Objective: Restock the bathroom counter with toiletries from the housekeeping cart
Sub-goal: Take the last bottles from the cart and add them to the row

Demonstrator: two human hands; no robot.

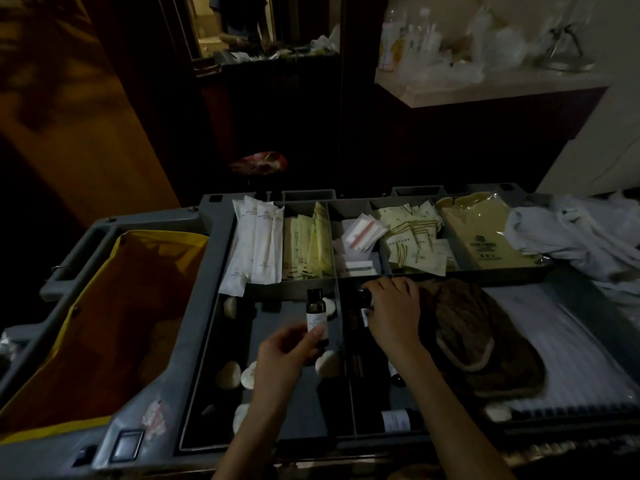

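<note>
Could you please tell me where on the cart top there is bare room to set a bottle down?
Bare: the striped mat between the brown cloth and the white linen, and the left compartment floor among the round soaps. Crowded: the back row of packets and the right compartment where the right hand grips a dark bottle.

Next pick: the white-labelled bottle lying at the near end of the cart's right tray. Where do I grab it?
Pinch the white-labelled bottle across its labelled barrel, coming down from above. It lies on its side in the tray, so the flanks are free; the right forearm hides its other end.
</note>
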